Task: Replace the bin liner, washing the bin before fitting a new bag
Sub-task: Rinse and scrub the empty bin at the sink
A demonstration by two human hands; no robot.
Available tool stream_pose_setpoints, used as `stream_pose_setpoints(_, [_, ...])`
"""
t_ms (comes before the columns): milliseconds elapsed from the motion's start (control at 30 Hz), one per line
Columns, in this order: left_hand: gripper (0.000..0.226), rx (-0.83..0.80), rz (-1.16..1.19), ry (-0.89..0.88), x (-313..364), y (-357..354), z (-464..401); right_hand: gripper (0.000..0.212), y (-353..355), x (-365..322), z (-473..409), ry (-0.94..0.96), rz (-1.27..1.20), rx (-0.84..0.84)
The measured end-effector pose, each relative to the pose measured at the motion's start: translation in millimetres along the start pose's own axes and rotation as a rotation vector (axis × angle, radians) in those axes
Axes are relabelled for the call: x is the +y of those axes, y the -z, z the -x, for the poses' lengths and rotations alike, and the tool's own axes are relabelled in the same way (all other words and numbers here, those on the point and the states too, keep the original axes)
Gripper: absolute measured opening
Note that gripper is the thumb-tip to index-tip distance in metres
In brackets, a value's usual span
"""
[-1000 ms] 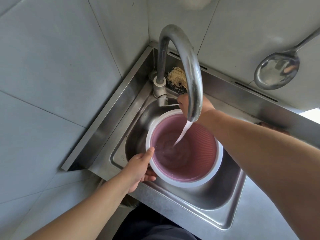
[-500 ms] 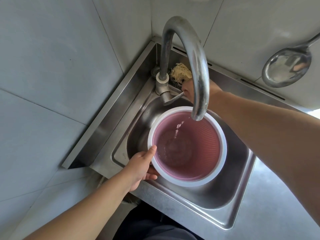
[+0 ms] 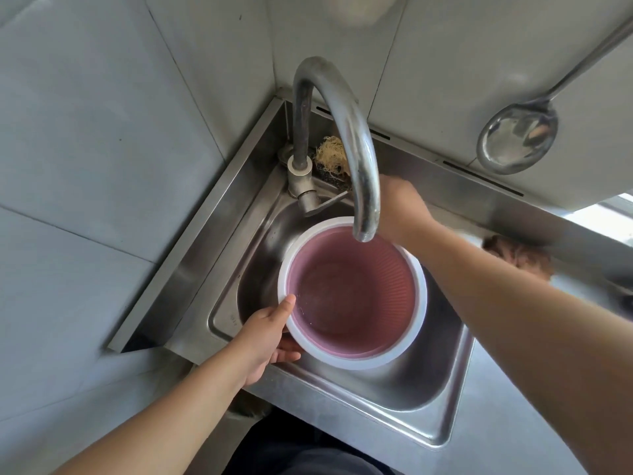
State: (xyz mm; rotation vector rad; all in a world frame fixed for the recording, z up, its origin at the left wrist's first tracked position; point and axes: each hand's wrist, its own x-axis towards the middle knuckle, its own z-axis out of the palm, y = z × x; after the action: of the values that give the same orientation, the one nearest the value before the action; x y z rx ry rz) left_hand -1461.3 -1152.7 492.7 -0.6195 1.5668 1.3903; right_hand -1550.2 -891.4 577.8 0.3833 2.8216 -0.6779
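Grey tiled walls (image 3: 102, 132) meet in corner; daylight from window (image 3: 613, 217) at right

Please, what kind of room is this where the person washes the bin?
Most likely a small kitchen corner: a stainless steel sink with a tall curved tap set against grey wall tiles, a metal ladle hanging on the wall, and a scouring pad behind the tap.

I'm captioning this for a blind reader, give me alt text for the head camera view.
A left hand grips the white rim of a pink bin in a steel sink under a tap with no water running. The right hand is behind the spout.
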Motion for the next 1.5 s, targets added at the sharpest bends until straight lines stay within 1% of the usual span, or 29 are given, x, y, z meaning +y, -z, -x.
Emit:
stream_pose_setpoints(100, [0.042, 0.041, -0.052, -0.021, 2.3, -0.5, -1.3, 0.041, -20.9, 30.9, 54.6, -0.158, -0.099, 0.17])
stream_pose_setpoints(167, [0.044, 0.091, -0.094, -0.062, 3.7, 0.6, -5.2, 0.053, -39.0, 52.9, 98.2, -0.295, -0.134, 0.213])
stream_pose_setpoints(233, [0.05, 0.129, -0.123, -0.108, 5.6, 2.1, -9.1, 0.065, -55.4, 69.4, 125.6, -0.445, -0.242, 0.199])
stream_pose_setpoints(267, [0.053, 0.143, -0.152, -0.128, 7.0, 2.2, -10.3, 0.064, -62.8, 74.0, 137.1, -0.49, -0.301, 0.178])
stream_pose_setpoints(367, [0.061, 0.195, -0.197, -0.184, 12.9, -1.2, -11.1, 0.048, -77.2, 80.6, 154.3, -0.558, -0.402, 0.137])
stream_pose_setpoints(400, [0.06, 0.225, -0.191, -0.213, 15.0, -2.8, -11.6, 0.043, -79.5, 80.5, 155.1, -0.595, -0.449, 0.137])
stream_pose_setpoints(500, [0.039, 0.304, -0.183, -0.306, 24.3, -7.6, -12.9, 0.034, -85.0, 81.8, 152.5, -0.711, -0.678, 0.145])
stream_pose_setpoints(533, [0.037, 0.312, -0.172, -0.315, 27.8, -9.4, -13.9, 0.034, -85.6, 82.1, 151.7, -0.734, -0.732, 0.136])
stream_pose_setpoints(667, [0.051, 0.341, -0.187, -0.299, 35.2, -18.1, -15.9, 0.037, -83.7, 83.6, 153.2, -0.725, -0.756, 0.102])
stream_pose_setpoints(767, [0.052, 0.396, -0.225, -0.312, 34.3, -23.9, -13.3, 0.042, -79.3, 83.6, 158.4, -0.709, -0.772, 0.111])
stream_pose_setpoints(833, [0.054, 0.427, -0.23, -0.331, 32.4, -29.5, -9.7, 0.044, -75.8, 82.9, 165.4, -0.726, -0.771, 0.153])
stream_pose_setpoints(900, [0.053, 0.44, -0.245, -0.352, 31.2, -37.0, -6.9, 0.043, -71.8, 83.7, 174.1, -0.743, -0.728, 0.23])
stream_pose_setpoints(1067, [0.047, 0.373, -0.231, -0.336, 39.2, -58.0, -3.1, 0.047, -53.9, 87.3, 182.2, -0.755, -0.674, 0.398])
stream_pose_setpoints(1167, [0.046, 0.345, -0.182, -0.312, 44.9, -57.8, -1.8, 0.05, -42.5, 82.0, 175.0, -0.731, -0.647, 0.453])
stream_pose_setpoints(1333, [0.055, 0.362, -0.098, -0.278, 35.5, -35.8, 7.1, 0.054, -44.0, 63.6, 171.3, -0.657, -0.638, 0.418])
stream_pose_setpoints(1433, [0.061, 0.307, -0.089, -0.281, 19.9, -24.0, 16.9, 0.056, -50.2, 63.8, 186.9, -0.6, -0.629, 0.4])
stream_pose_setpoints(1500, [0.059, 0.278, -0.098, -0.321, 9.6, -24.5, 24.8, 0.057, -51.9, 71.8, 201.0, -0.559, -0.616, 0.406])
